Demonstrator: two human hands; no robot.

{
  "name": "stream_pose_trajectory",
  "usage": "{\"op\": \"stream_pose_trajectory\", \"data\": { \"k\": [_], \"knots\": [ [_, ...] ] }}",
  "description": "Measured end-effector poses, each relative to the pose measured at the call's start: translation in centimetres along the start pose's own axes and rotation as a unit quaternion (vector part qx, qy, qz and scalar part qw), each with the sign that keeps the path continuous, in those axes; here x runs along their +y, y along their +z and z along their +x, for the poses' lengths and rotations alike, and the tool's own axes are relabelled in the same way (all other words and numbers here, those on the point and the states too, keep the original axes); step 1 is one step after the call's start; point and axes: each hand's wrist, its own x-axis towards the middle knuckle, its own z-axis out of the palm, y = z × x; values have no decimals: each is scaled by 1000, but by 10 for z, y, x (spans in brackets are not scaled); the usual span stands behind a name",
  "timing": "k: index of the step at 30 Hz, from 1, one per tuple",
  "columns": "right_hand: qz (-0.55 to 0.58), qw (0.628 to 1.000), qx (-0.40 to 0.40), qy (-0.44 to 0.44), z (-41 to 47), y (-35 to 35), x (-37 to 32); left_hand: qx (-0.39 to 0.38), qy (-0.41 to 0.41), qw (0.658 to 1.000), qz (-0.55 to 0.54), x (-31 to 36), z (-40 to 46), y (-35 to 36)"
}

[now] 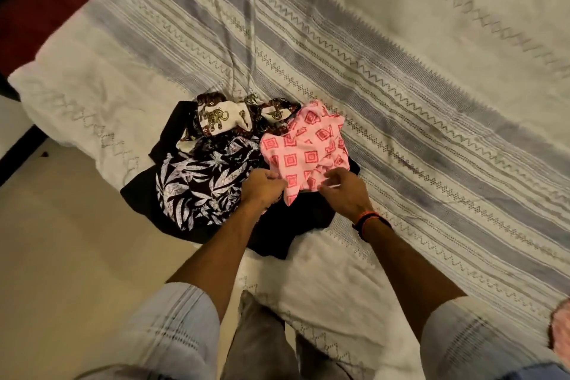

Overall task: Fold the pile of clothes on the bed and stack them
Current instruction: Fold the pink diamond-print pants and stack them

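Note:
A crumpled pile of clothes lies near the bed's front corner. On its right sits a pink garment (305,148) with red square prints. My left hand (260,187) grips its lower left edge, and my right hand (345,191) pinches its lower right edge. To the left lies a black garment with white leaf print (197,185). Behind it is a cream and dark elephant-print garment (216,120). A plain black garment (296,225) lies underneath, partly hidden by my arms.
The bedspread (401,86), white with grey stripes and zigzag lines, stretches wide to the right and back. The bed's edge runs diagonally at the left, with beige floor (61,256) beyond. A pink thing (561,330) shows at the right edge.

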Motion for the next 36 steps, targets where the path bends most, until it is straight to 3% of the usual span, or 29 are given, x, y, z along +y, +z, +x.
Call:
{"op": "stream_pose_trajectory", "data": {
  "k": [8, 11, 13, 16, 19, 26, 29, 34, 36],
  "knots": [
    [3, 1000, 2, 22, 40, 7, -6, 25, -4, 1000, -9, 17, 24, 19],
    [23, 998, 6, 51, 36, 2, -8, 2, 32, 993, -111, 35, 12, 11],
    [104, 990, -6, 98, 32, -1, -11, -20, 38, 973, -229, 46, 2, 5],
    [302, 942, -55, 138, 15, -14, -29, -91, 43, 920, -379, 72, -34, -9],
    [485, 852, -125, 152, -1, -25, -44, -200, 57, 893, -399, 95, -78, -25],
    [662, 738, -132, 7, -65, -66, -73, -375, 139, 817, -415, 98, -160, -61],
    [668, 732, -131, -32, -98, -84, -82, -336, 169, 845, -379, 83, -190, -74],
    [611, 775, -144, -73, -151, -111, -96, -172, 149, 955, -192, 49, -215, -78],
    [565, 802, -160, -112, -174, -122, -101, -127, 136, 973, -135, 40, -224, -77]
  ]
}}
